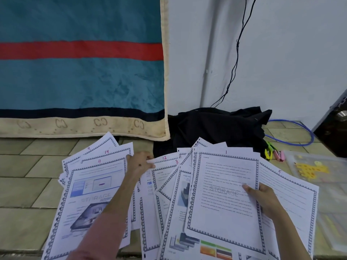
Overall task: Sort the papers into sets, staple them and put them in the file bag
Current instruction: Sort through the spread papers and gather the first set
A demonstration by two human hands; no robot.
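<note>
My left hand (139, 165) reaches up toward the middle of the frame, forearm running in from the bottom edge, back of the hand up, fingers curled with thumb and fingertips pinching together. My right hand (262, 197) sits lower, right of centre, forearm rising from the lower right corner, thumb pressed flat on top, fingers tucked underneath, gripping.

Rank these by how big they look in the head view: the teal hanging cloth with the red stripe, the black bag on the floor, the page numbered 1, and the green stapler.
1. Teal hanging cloth with red stripe
2. Black bag
3. Page numbered 1, though nearness to the camera enlarges it, so its order against the bag is unsure
4. Green stapler
</note>
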